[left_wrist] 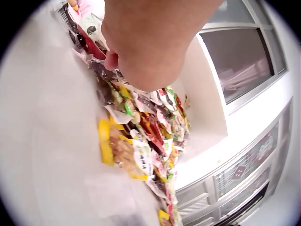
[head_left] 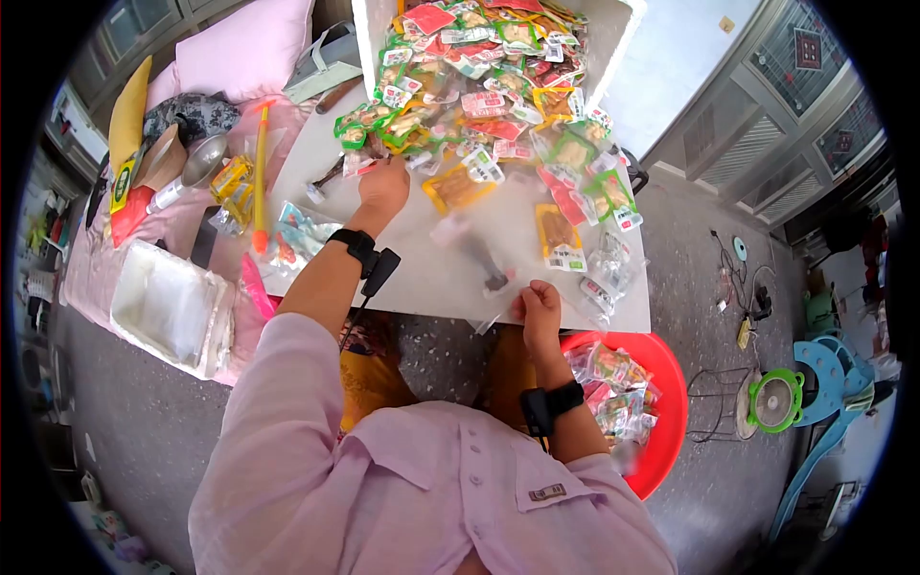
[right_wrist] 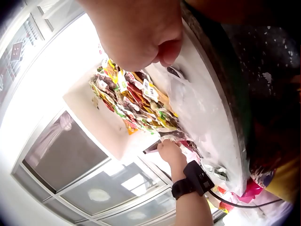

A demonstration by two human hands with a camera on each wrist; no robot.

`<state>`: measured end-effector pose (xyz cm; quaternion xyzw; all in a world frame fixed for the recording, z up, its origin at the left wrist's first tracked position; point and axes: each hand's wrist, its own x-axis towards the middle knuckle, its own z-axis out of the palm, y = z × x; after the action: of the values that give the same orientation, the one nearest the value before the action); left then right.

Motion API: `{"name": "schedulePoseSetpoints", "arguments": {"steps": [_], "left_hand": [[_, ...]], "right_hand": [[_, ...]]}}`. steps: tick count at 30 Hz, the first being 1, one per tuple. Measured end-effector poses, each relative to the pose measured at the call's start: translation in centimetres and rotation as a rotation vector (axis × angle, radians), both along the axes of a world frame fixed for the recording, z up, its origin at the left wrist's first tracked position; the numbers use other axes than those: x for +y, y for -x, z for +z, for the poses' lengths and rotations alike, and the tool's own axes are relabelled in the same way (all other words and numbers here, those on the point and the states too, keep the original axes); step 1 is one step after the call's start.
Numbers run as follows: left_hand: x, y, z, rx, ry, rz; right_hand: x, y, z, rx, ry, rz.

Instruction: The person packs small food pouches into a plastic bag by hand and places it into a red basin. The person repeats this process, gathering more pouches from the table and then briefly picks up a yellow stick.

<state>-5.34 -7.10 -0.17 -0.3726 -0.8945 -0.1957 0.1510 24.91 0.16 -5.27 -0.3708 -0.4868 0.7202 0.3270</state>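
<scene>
A white table (head_left: 426, 273) stands before me, with a heap of sealed snack packets (head_left: 498, 101) spilling onto it from a white foam box (head_left: 613, 48). My left hand (head_left: 385, 187) reaches to the left edge of the heap, fingers curled around a small snack packet (head_left: 359, 163), mostly hidden behind them. Near the front edge, my right hand (head_left: 539, 311) pinches the rim of a clear plastic bag (right_wrist: 190, 101) between thumb and curled fingers. The bag lies over the tabletop with a dark piece (head_left: 495, 282) at it, blurred in the head view. Yellow packets (head_left: 560, 238) lie beyond the right hand.
Beside my right leg a red basin (head_left: 671, 402) holds several filled packets. Crumpled clear bags (head_left: 613, 268) lie at the table's right edge. To the left, a smaller foam box (head_left: 172, 307), a yellow-orange stick (head_left: 260, 177) and a metal ladle (head_left: 203, 161) rest on pink cloth.
</scene>
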Motion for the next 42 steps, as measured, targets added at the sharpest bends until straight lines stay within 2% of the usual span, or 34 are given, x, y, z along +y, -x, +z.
{"name": "schedulePoseSetpoints", "arguments": {"steps": [6,9,10,14,16,17,19,20,23,28,31,34,37,41,42], "left_hand": [[-1.9,-3.7,2.4,-0.09,-0.439,0.006],[-2.9,-7.6,3.9,0.009,-0.657,-0.194],[-3.0,-9.1,4.3,0.008,-0.625,-0.185],[-3.7,-16.8,4.6,0.119,-0.435,-0.407],[-4.2,-19.6,3.5,0.155,-0.335,-0.676],[-4.2,-20.9,2.3,0.234,-0.399,-0.719],[-4.8,-22.6,0.7,0.139,-0.283,-0.78],[-4.9,-23.0,0.3,0.148,-0.307,-0.788],[-5.3,-24.2,-0.3,0.141,-0.341,-0.818],[-6.2,-25.2,-0.5,0.023,-0.317,-0.838],[-6.8,-24.8,0.0,-0.074,-0.386,-0.749],[-6.9,-23.7,1.2,0.186,-0.434,-0.617],[-7.6,-22.4,2.1,0.343,-0.288,-0.549],[-9.5,-20.8,2.1,0.124,-0.031,-0.886],[-9.9,-20.6,2.4,0.067,-0.008,-0.912]], "right_hand": [[-0.9,-0.5,1.4,0.005,-0.136,-0.081],[-2.4,-0.6,4.4,0.081,-0.112,0.019],[-3.2,-0.5,5.5,0.109,-0.097,0.066],[-5.0,0.2,7.6,0.32,0.192,0.186],[-4.7,0.5,6.1,0.511,0.341,0.264],[-4.8,0.2,5.8,0.503,0.37,0.222],[-4.6,-0.4,5.5,0.489,0.423,0.14],[-4.1,-0.9,3.5,0.485,0.485,0.159],[-4.1,-2.4,1.8,0.456,0.477,0.22],[-3.2,-3.8,2.3,0.547,0.563,0.207],[-2.7,-5.2,2.9,0.521,0.572,0.256],[-2.7,-6.4,4.0,0.448,0.498,0.348],[-2.7,-7.9,4.6,0.374,0.522,0.443],[-2.8,-10.1,4.6,0.321,0.478,0.593],[-2.9,-10.6,4.2,0.307,0.445,0.599]]}}
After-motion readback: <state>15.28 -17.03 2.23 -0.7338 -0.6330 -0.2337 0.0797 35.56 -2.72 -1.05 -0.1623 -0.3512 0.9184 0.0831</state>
